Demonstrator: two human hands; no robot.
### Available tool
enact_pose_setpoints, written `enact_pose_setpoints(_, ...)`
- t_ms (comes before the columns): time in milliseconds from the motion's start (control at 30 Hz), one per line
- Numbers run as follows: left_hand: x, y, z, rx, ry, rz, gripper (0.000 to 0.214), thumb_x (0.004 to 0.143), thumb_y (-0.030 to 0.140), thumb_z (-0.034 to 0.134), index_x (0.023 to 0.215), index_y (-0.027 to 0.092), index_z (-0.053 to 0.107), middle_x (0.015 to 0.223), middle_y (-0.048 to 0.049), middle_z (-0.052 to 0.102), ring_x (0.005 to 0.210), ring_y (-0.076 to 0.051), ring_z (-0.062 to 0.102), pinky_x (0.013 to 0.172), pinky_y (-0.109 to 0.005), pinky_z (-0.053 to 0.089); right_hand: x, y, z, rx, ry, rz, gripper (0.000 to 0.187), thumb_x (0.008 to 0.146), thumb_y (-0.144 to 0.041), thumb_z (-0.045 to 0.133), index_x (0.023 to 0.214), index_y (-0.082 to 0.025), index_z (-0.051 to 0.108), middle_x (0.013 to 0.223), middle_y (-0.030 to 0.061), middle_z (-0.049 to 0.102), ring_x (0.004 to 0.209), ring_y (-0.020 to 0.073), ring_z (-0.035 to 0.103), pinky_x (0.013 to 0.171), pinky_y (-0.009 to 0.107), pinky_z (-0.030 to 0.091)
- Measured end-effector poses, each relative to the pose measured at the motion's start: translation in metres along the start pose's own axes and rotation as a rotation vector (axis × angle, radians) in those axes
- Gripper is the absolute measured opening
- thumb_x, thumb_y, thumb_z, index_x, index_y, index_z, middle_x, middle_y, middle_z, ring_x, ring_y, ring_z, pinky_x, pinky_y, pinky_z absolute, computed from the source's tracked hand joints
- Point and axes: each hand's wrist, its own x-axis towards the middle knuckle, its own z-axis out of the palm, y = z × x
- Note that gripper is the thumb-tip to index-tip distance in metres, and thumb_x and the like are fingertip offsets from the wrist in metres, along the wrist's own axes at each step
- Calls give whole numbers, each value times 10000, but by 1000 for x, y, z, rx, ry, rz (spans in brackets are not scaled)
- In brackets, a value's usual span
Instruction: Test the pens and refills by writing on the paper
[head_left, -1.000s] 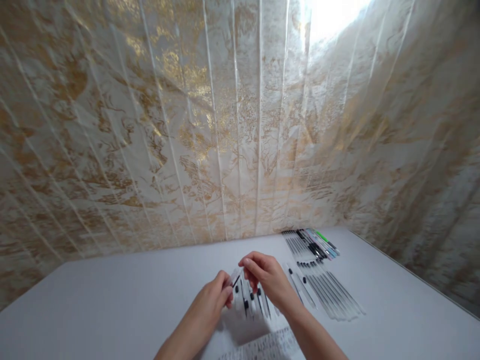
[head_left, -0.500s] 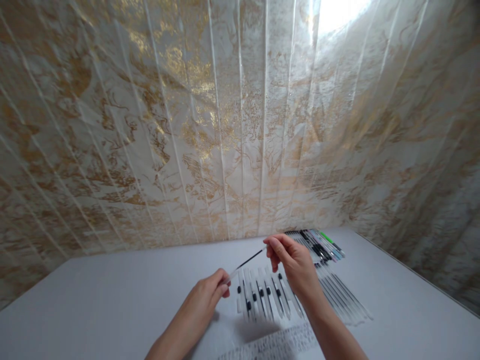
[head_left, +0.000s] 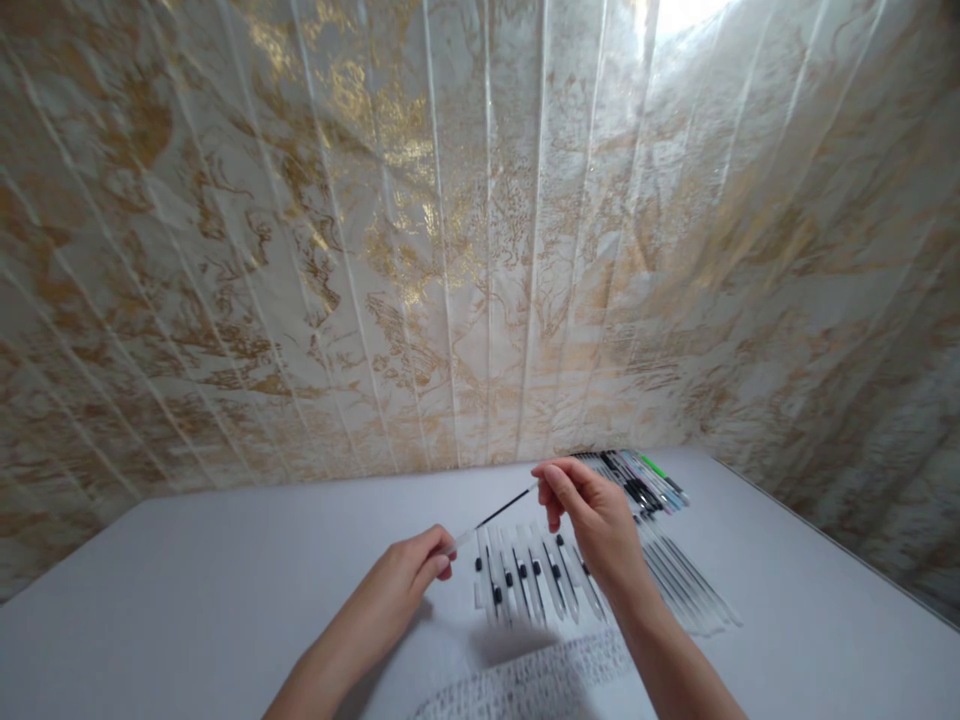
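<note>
The left hand has its fingers clamped on a clear, slender plastic tube; the right hand pinches, fingertips together, the pale far end of a thin black rod resembling a pen refill. The rod slants between the hands, above the smooth white tabletop. Best to hold rod and tube in one straight line; a sideways pull would probably bend them. Raised wrists seem wise, as a row of clear pen parts with black pieces lies close below. The far table edge meets gold-patterned, pale wall sheeting; a bundle of grey, translucent sticks crowds the right, so wider room is leftward
</note>
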Motion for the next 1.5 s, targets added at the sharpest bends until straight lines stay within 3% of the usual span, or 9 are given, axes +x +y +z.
enact_pose_setpoints(167,0,5,0,-12,-8,3,218,888,301,368,793,210,543,802,1,658,788,-169,598,753,-237,398,-2,2,2,13,-41,29,283,867,-427,563,802,-167,653,601,-28,575,453,85,493,438,199,414)
enact_pose_setpoints(267,-1,7,0,-65,-26,36,215,898,294,371,810,211,549,816,9,654,803,-162,593,767,-230,401,-5,11,11,-9,-186,80,272,897,-388,523,852,-158,662,633,-13,610,478,95,518,456,205,437)
enact_pose_setpoints(433,-2,3,-3,-97,-20,59,222,907,292,361,806,209,541,813,17,639,793,-154,579,761,-226,395,-14,38,27,-584,-437,-31,256,933,-222,489,1137,-168,634,899,49,691,776,162,619,729,282,511)
enact_pose_setpoints(567,1,-5,-4,21,3,0,213,894,256,332,810,209,522,799,6,642,763,-156,586,726,-235,394,-22,63,36,-860,-458,-78,260,773,-10,597,918,-180,730,933,94,674,938,267,574,827,365,462)
enact_pose_setpoints(700,4,-15,2,95,-18,-40,167,866,230,349,804,210,503,777,-6,647,742,-168,596,686,-241,386,-26,78,45,-931,-488,-86,250,774,-30,598,898,-190,744,932,103,665,937,276,554,810,354,448)
enact_pose_setpoints(933,3,-26,11,152,-70,-51,126,820,211,409,722,217,487,712,-2,614,676,-173,556,630,-246,350,-30,84,52,-802,-454,-51,147,772,-54,614,821,-164,698,917,104,665,955,266,551,843,361,428)
enact_pose_setpoints(1033,3,-22,10,154,-68,-48,134,829,226,408,733,217,502,723,-4,618,684,-175,565,629,-244,353,-23,80,45,-637,-402,1,143,796,-80,587,880,-183,641,861,53,674,829,199,601,776,319,468)
enact_pose_setpoints(1267,1,3,5,79,-18,7,211,882,266,346,796,217,532,762,15,627,716,-159,585,688,-242,379,-5,43,16,-257,-354,111,155,820,-234,568,955,-173,615,803,26,681,708,146,639,600,245,528)
enact_pose_setpoints(1500,1,2,9,-44,-1,69,225,910,280,361,871,221,574,739,25,612,706,-149,566,711,-233,379,-10,25,11,-162,-369,116,70,780,-209,631,817,-180,682,658,-20,627,578,107,550,552,219,459)
